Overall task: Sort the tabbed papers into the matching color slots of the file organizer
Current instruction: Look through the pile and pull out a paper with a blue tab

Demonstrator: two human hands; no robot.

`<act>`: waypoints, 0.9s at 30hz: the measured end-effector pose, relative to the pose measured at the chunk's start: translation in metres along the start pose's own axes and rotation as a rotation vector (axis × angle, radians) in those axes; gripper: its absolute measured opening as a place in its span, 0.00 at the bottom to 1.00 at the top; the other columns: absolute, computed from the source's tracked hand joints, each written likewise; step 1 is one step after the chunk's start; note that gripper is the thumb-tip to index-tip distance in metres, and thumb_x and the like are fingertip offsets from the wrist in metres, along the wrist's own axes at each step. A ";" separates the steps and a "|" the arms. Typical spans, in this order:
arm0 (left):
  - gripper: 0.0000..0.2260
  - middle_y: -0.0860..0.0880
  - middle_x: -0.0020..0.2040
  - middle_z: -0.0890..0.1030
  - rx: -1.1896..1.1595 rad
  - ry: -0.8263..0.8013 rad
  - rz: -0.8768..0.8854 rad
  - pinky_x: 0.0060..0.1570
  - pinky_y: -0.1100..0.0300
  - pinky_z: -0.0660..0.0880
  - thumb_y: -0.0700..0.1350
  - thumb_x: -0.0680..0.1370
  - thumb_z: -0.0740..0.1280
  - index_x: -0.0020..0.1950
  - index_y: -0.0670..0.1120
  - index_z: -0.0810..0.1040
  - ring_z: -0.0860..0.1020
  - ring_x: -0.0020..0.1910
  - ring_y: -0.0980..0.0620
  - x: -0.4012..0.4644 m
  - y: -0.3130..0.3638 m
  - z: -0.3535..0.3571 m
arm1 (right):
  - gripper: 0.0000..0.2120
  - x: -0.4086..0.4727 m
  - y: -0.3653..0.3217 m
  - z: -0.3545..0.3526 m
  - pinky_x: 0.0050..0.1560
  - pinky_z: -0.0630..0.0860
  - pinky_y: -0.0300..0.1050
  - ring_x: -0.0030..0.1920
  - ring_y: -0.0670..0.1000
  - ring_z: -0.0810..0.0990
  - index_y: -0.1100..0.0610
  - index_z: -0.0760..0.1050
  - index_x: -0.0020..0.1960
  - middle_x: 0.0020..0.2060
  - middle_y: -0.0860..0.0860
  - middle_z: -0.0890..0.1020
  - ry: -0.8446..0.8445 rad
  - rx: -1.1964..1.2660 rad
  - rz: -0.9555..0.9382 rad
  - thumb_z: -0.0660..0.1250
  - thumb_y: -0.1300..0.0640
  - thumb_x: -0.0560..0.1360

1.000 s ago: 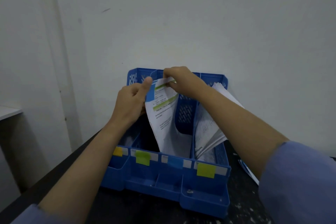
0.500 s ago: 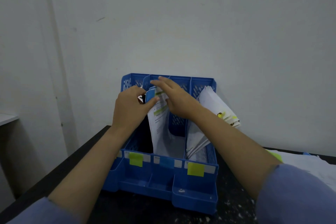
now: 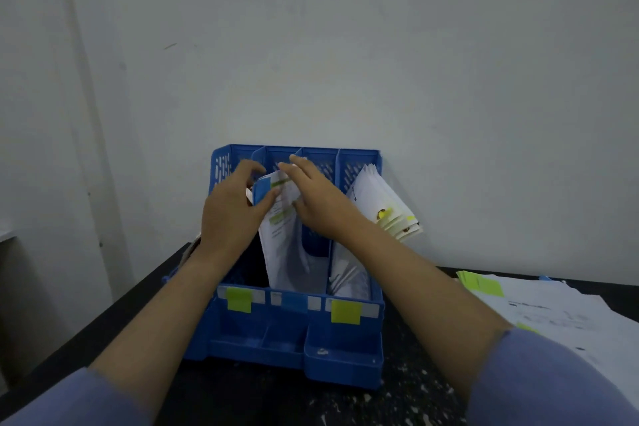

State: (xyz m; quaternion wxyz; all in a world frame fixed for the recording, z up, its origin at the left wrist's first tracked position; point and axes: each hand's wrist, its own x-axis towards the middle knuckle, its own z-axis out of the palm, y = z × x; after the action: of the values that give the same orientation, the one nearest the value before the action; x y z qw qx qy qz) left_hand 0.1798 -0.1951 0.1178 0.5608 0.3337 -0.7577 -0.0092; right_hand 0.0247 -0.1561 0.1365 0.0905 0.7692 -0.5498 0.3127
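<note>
Left hand (image 3: 232, 214) pinches the blue-tabbed paper (image 3: 288, 245) in the organizer (image 3: 294, 332); right hand (image 3: 320, 204) fingers released, straight.

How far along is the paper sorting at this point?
Partly done. A stack already stands in the yellow-labelled slot. In hand: a blue-tabbed sheet in the blue-labelled slot, left hand at its tab, right hand flat against it. Left: the loose papers on the table.

Leftmost slot of the file organizer (image 3: 345, 360): hidden behind the left hand (image 3: 230, 214).
Printed text on papers (image 3: 283, 245): too blurred to read.
Loose sheets (image 3: 560, 315): cut off at right edge.
</note>
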 end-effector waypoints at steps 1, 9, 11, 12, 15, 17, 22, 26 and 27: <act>0.11 0.53 0.43 0.76 0.018 -0.018 0.030 0.32 0.68 0.66 0.49 0.73 0.70 0.53 0.50 0.74 0.71 0.33 0.58 0.000 0.005 0.000 | 0.27 -0.007 -0.003 -0.005 0.71 0.61 0.48 0.74 0.55 0.56 0.60 0.60 0.72 0.74 0.57 0.58 0.052 0.014 -0.005 0.60 0.69 0.75; 0.09 0.46 0.50 0.73 -0.128 -0.065 0.185 0.51 0.54 0.72 0.47 0.76 0.68 0.52 0.43 0.78 0.72 0.50 0.48 -0.025 0.090 0.007 | 0.10 -0.124 0.006 -0.066 0.58 0.67 0.36 0.57 0.55 0.76 0.64 0.76 0.52 0.55 0.59 0.77 0.486 -0.086 -0.043 0.63 0.69 0.72; 0.06 0.45 0.48 0.74 -0.177 -0.071 0.247 0.50 0.57 0.70 0.43 0.76 0.67 0.49 0.42 0.78 0.73 0.49 0.47 -0.037 0.118 0.018 | 0.09 -0.160 0.019 -0.079 0.56 0.68 0.34 0.55 0.52 0.76 0.63 0.76 0.50 0.52 0.58 0.77 0.480 -0.128 0.027 0.64 0.70 0.71; 0.05 0.46 0.47 0.74 -0.207 -0.101 0.288 0.49 0.59 0.69 0.42 0.75 0.67 0.48 0.42 0.78 0.73 0.49 0.47 -0.046 0.133 0.025 | 0.09 -0.181 0.028 -0.084 0.56 0.68 0.33 0.54 0.51 0.76 0.62 0.76 0.50 0.52 0.57 0.77 0.461 -0.158 0.088 0.64 0.69 0.71; 0.03 0.49 0.47 0.74 -0.289 -0.266 0.362 0.47 0.57 0.71 0.42 0.75 0.66 0.47 0.44 0.78 0.73 0.47 0.51 -0.073 0.172 0.055 | 0.07 -0.244 0.058 -0.099 0.52 0.65 0.30 0.52 0.51 0.76 0.60 0.77 0.48 0.50 0.54 0.77 0.383 -0.138 0.313 0.65 0.67 0.72; 0.03 0.51 0.47 0.74 -0.335 -0.432 0.329 0.47 0.56 0.73 0.43 0.75 0.67 0.47 0.46 0.78 0.72 0.48 0.54 -0.093 0.191 0.079 | 0.05 -0.288 0.079 -0.107 0.50 0.65 0.32 0.52 0.52 0.76 0.59 0.77 0.50 0.50 0.52 0.76 0.283 -0.118 0.499 0.65 0.64 0.74; 0.12 0.49 0.56 0.72 -0.331 -0.894 0.084 0.56 0.58 0.70 0.49 0.76 0.67 0.59 0.50 0.76 0.73 0.56 0.51 -0.136 0.213 0.136 | 0.15 -0.378 0.120 -0.110 0.59 0.70 0.47 0.62 0.52 0.71 0.56 0.71 0.63 0.62 0.52 0.71 -0.021 -0.287 0.836 0.61 0.51 0.78; 0.26 0.46 0.66 0.67 -0.131 -1.203 -0.123 0.57 0.61 0.68 0.55 0.75 0.66 0.71 0.50 0.65 0.70 0.63 0.49 -0.162 0.219 0.167 | 0.22 -0.410 0.132 -0.106 0.61 0.68 0.48 0.63 0.52 0.69 0.54 0.65 0.67 0.64 0.51 0.68 -0.185 -0.499 0.960 0.54 0.43 0.79; 0.28 0.46 0.67 0.67 -0.093 -1.223 -0.151 0.57 0.61 0.68 0.55 0.75 0.66 0.72 0.49 0.63 0.70 0.64 0.49 -0.166 0.218 0.170 | 0.22 -0.411 0.132 -0.104 0.61 0.67 0.47 0.62 0.52 0.69 0.53 0.66 0.66 0.63 0.50 0.69 -0.177 -0.518 0.957 0.53 0.42 0.79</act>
State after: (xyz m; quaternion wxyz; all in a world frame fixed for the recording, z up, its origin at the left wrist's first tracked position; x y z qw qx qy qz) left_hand -0.0493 -0.0016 -0.0004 0.0368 0.2960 -0.9151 -0.2714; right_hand -0.2165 0.1684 -0.0475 0.0779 0.4095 -0.9026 0.1076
